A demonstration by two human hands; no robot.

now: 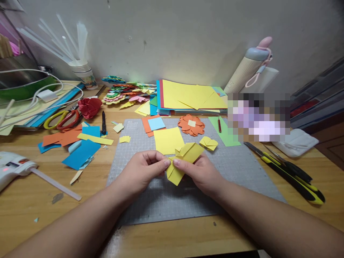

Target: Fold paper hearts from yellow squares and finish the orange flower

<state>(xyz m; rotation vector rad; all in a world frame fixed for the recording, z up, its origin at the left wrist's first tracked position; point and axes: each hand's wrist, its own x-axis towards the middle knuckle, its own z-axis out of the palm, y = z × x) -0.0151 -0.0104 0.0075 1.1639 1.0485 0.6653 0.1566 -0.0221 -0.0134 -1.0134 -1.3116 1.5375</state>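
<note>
Between both hands is a partly folded piece of yellow paper (pixel 192 152), held just above the grey cutting mat (pixel 150 208). My left hand (pixel 146 166) pinches its left edge between thumb and fingers. With the thumb on top and the fingers hidden behind, my right hand (pixel 201 172) grips the same paper. Behind it lies a flat yellow square sheet (pixel 168 139). A small folded yellow heart-like piece (pixel 209 143) rests to the right. Farther back on the mat sit an orange paper flower (pixel 185 125) and a light blue square (pixel 156 124) on orange paper.
At left are a glue gun (pixel 16 168), orange-handled scissors (pixel 68 120), blue paper scraps (pixel 82 154) and a black pen (pixel 103 123). A stack of coloured paper (pixel 188 95) stands at the back. To the right lie a yellow-black utility knife (pixel 292 177) and a white pouch (pixel 297 142).
</note>
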